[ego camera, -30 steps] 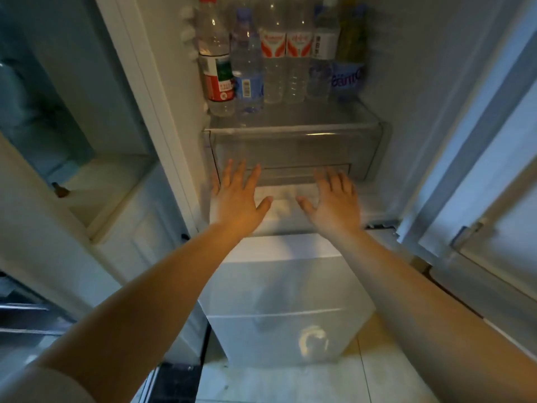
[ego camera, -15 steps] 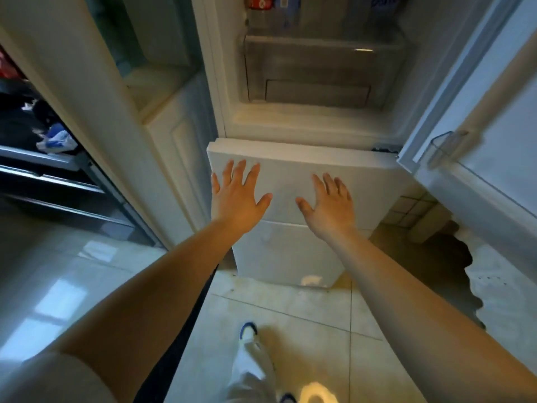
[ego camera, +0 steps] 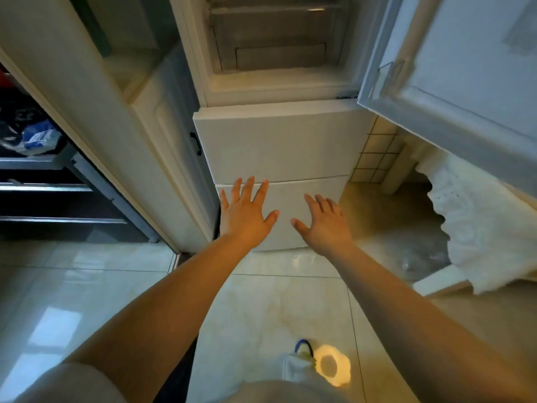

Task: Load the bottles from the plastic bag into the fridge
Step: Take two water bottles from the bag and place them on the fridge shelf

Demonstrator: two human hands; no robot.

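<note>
Fridge (ego camera: pixel 279 146) standing with its upper door (ego camera: pixel 453 82) open, left hand (ego camera: pixel 244 216) and right hand (ego camera: pixel 324 228) hovering before its lower drawers, fingers spread, holding nothing

Glossy pale floor tiles (ego camera: pixel 87 301) fill the lower part of the view, with a bright round spot of light (ego camera: pixel 332 366) on them. At left stands a cream cabinet door (ego camera: pixel 171 158) with a small dark handle (ego camera: pixel 196 143). Farther left, dark shelves (ego camera: pixel 43 187) hold a blue and white package (ego camera: pixel 37 138) (its print is too blurred to read). At right, small square wall tiles (ego camera: pixel 374 158) sit beside a white cloth with a scalloped edge (ego camera: pixel 476 228).
</note>
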